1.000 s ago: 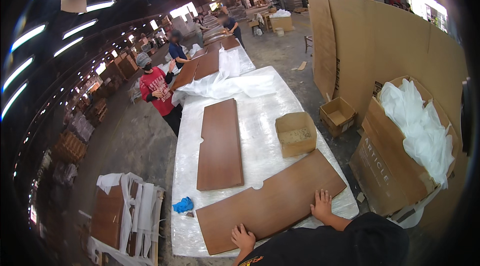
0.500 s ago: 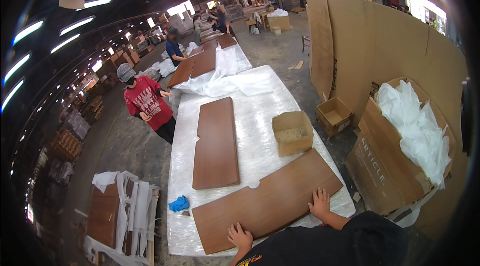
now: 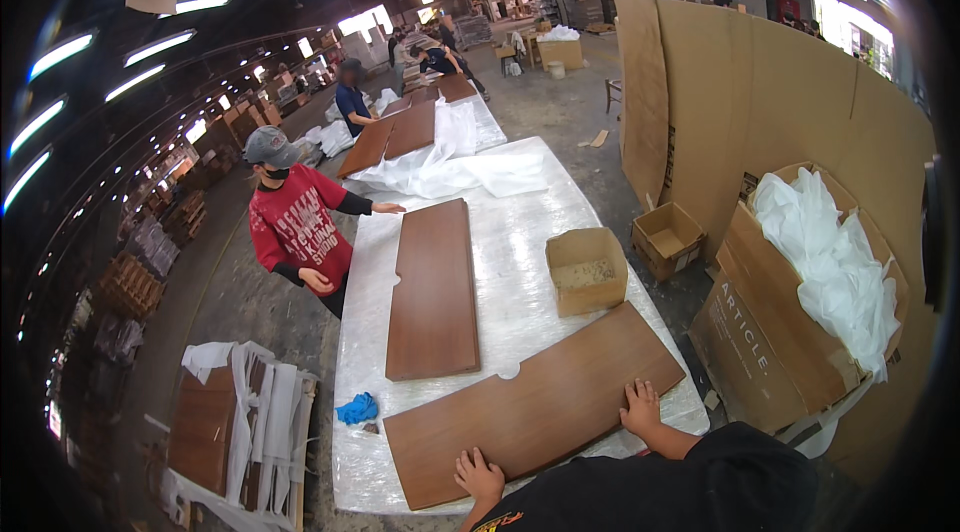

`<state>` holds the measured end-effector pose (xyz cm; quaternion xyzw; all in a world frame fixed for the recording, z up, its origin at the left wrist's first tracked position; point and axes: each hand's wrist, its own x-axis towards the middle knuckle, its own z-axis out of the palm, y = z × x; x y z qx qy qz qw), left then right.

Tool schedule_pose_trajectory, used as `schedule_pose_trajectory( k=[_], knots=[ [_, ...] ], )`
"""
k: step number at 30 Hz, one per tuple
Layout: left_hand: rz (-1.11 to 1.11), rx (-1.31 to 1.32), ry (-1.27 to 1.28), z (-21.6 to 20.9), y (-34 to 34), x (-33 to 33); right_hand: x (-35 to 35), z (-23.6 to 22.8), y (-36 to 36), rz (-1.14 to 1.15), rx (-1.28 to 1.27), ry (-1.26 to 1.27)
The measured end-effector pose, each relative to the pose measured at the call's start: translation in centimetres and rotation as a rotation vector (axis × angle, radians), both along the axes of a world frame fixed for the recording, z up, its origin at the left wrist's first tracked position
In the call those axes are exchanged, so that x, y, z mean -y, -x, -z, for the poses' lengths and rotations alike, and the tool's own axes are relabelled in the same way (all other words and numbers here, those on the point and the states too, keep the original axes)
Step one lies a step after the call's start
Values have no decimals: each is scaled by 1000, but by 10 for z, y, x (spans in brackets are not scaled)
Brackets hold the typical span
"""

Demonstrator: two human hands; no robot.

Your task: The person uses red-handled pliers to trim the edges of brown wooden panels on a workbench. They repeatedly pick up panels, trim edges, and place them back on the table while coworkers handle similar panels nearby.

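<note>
A brown wooden panel (image 3: 540, 402) with a small half-round notch in its far edge lies slantwise across the near end of the plastic-wrapped table (image 3: 520, 232). My left hand (image 3: 481, 477) rests flat on its near edge, fingers spread. Farther right, my right hand (image 3: 643, 406) lies on the same panel near its right end, fingers apart. Neither hand grips anything. Beyond it lies a second brown panel (image 3: 432, 302), lengthwise, with a notch in its left edge. An open cardboard box (image 3: 586, 272) stands behind the near panel's right half.
A blue cloth (image 3: 357, 408) lies at the table's left edge. A co-worker in a red shirt (image 3: 305, 222) stands on the left. Wrapped panels (image 3: 215, 422) are stacked low at left. On the right are a large carton (image 3: 770, 342) stuffed with white foam sheet and a tall cardboard wall (image 3: 770, 102).
The co-worker in red has come closer to the table and stretched an arm toward the far end of the second panel. My hands and the near panel stay put.
</note>
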<state>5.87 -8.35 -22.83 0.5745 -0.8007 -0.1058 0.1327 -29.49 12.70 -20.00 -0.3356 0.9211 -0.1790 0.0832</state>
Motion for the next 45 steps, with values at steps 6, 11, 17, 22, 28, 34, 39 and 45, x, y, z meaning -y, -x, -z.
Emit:
schedule_pose_trajectory(
  k=[6, 11, 17, 22, 28, 34, 39, 45],
  knots=[
    [5, 6, -13, -1, -1, -1, 0, 0, 3, 2, 40, -59],
    [1, 30, -19, 1, -2, -1, 0, -2, 5, 7, 65, -17],
    [-1, 32, -7, 4, -1, -2, -1, -7, -8, -18, -48, -58],
    [-3, 21, -16, 0, -3, -3, -1, -3, -17, 15, -23, 10],
    [-24, 33, 12, -2, 2, -3, 0, 1, -15, 16, -57, 8],
    [-53, 33, 132, 7, 6, -5, -1, -3, -16, 37, -49, 71],
    [-60, 30, 119, 4, 11, -5, 0, -2, -11, 51, -10, 52],
    [-49, 1, 82, 1, 19, -7, -2, 7, -4, 42, -55, 104]
  ],
)
